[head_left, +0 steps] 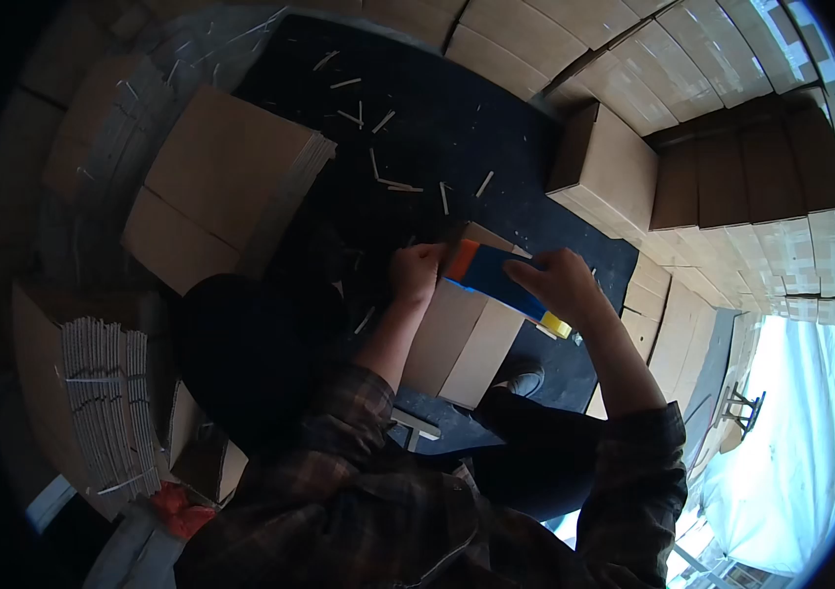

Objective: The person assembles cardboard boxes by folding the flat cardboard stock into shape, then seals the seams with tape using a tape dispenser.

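Note:
A blue tape dispenser [501,278] with an orange end and a yellow part at its lower right is above a cardboard box [462,339]. My right hand [560,285] is wrapped round the dispenser. Beside the orange end is my left hand [416,272], its fingers closed together; what they hold, if anything, is too small to make out. The box stands between my legs on the dark floor.
Bundled flat cardboard [226,182] lies at the upper left, with another tied stack [108,407] at the lower left. Closed boxes [687,74] are piled along the upper right. Cardboard strips [444,198] litter the dark floor. A shoe [525,380] is right of the box.

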`<state>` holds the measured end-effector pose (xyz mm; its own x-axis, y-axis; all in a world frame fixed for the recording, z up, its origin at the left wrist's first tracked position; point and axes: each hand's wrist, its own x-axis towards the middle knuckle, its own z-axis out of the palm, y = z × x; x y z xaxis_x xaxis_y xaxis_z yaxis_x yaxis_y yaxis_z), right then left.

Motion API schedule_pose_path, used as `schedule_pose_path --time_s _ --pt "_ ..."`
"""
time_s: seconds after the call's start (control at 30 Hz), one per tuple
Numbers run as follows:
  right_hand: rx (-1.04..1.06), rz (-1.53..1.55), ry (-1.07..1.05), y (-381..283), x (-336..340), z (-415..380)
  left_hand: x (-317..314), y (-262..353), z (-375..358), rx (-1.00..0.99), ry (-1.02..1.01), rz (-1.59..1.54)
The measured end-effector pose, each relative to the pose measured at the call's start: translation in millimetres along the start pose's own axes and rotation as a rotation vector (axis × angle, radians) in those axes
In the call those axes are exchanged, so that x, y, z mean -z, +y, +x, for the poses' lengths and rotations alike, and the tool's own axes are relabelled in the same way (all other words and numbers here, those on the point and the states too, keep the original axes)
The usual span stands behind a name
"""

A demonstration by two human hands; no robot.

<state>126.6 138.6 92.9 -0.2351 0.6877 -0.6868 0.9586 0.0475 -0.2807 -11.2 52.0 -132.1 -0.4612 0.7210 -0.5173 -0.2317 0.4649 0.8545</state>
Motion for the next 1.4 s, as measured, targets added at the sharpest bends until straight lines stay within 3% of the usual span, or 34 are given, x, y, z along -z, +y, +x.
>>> schedule_pose_path --time_s 0.07,0.13,0.17,0.27,0.33,0.37,0.43,0.47,0.53,0.57,0.63,0.67,0.73,0.83,1.07,1.4 --pt "-0.001 0.041 0.002 4 -2 3 2 -7 2 -0.010 -0.003 0.020" --pt "0.001 0.033 0.006 5 -2 4 0 -38 22 -0.170 0.122 0.403" --pt "0.002 0.026 0.004 7 -3 3 1 -49 24 -0.169 0.119 0.402" --pt "0.003 0.033 0.029 5 -4 1 4 -51 18 -0.185 0.091 0.333" --pt "-0.005 0.028 0.024 5 -2 1 5 -19 -6 -0.464 0.135 -0.097" --pt "-0.007 0.021 0.016 5 -2 1 3 -16 -13 -0.461 0.131 -0.091" --pt "0.026 0.035 0.022 13 -6 7 4 -17 -21 -0.380 -0.216 -0.163" --pt "0.059 0.042 0.036 16 -6 10 9 -14 -21 -0.385 -0.221 -0.153" --pt "0.048 0.031 0.017 15 -1 8 20 -13 -18 -0.081 -0.213 0.194" --pt "0.041 0.010 -0.006 13 1 8 19 -15 -21 -0.087 -0.222 0.204" --pt "0.039 0.022 -0.020 11 4 5 24 -6 -49 -0.258 0.110 0.238" --pt "0.042 0.020 -0.040 11 6 4 27 11 -73 -0.628 0.137 0.333" --pt "0.066 0.023 -0.039 19 4 11 26 28 -115 -0.909 -0.019 0.496" --pt "0.100 0.002 -0.049 19 9 8 24 38 -133 -1.145 -0.505 0.725" --pt "0.158 -0.048 -0.007 17 11 2 21 49 -129 -1.167 -0.718 1.127" --pt "0.229 -0.001 -0.077 24 10 6 11 34 -125 -1.127 -0.656 1.298"
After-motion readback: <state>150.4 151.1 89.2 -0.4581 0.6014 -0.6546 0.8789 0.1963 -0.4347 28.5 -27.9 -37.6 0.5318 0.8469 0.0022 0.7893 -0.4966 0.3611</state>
